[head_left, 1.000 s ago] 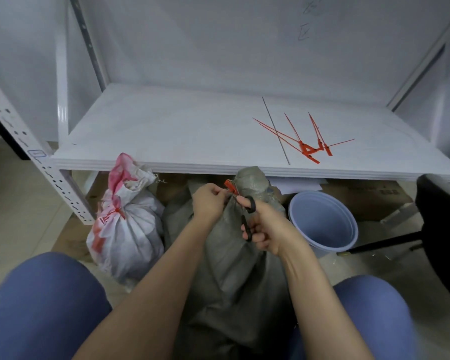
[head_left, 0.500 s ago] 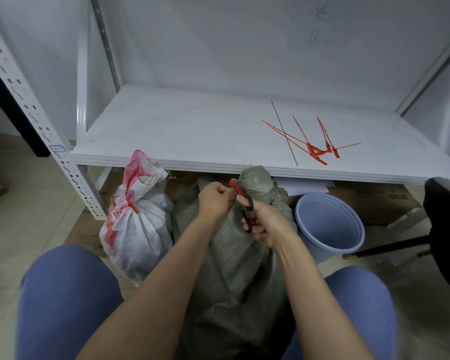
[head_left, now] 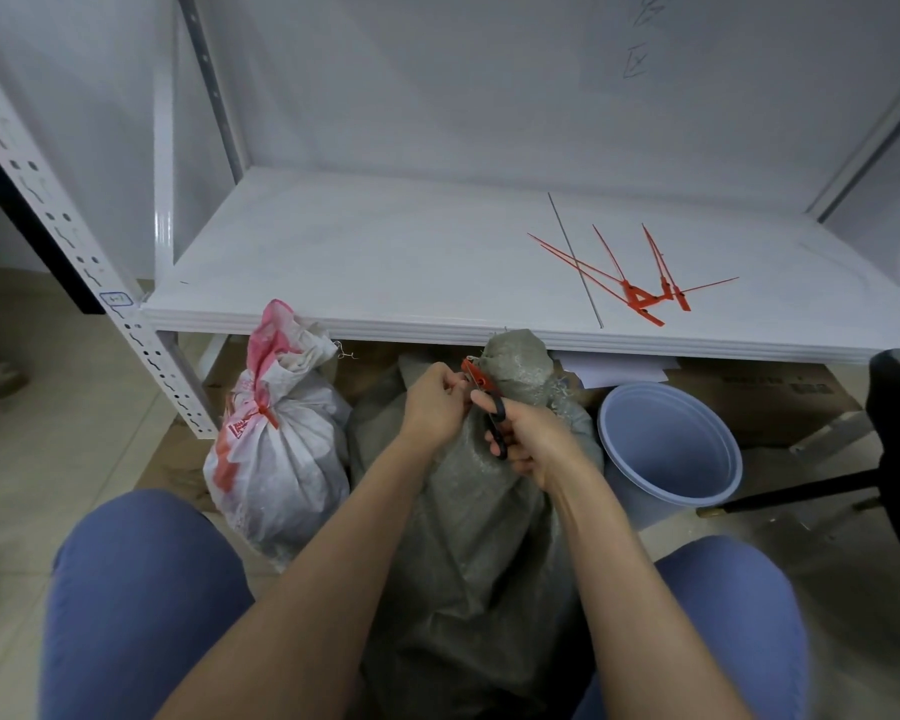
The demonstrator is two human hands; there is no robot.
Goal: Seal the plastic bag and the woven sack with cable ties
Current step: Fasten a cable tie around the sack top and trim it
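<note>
the woven sack (head_left: pixel 479 537) is dull grey-green with a fine crosshatch weave. the cable tie (head_left: pixel 476 377) at its neck is orange-red, and so are the spare ties (head_left: pixel 640 296) on the white shelf (head_left: pixel 359 262) and the bag tie (head_left: pixel 266 414) on the plastic bag (head_left: pixel 281 459), which is white with pink and red print. the scissors (head_left: pixel 497 423) have black handles. the bucket (head_left: pixel 671 449) is pale lavender-blue, the trousers (head_left: pixel 141 605) blue, the floor (head_left: pixel 37 387) beige tile.

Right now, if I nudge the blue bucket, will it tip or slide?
No contents show inside the blue bucket, so it is probably light and would slide. Its mouth looks wider than its base, so a high push might tip it.
</note>
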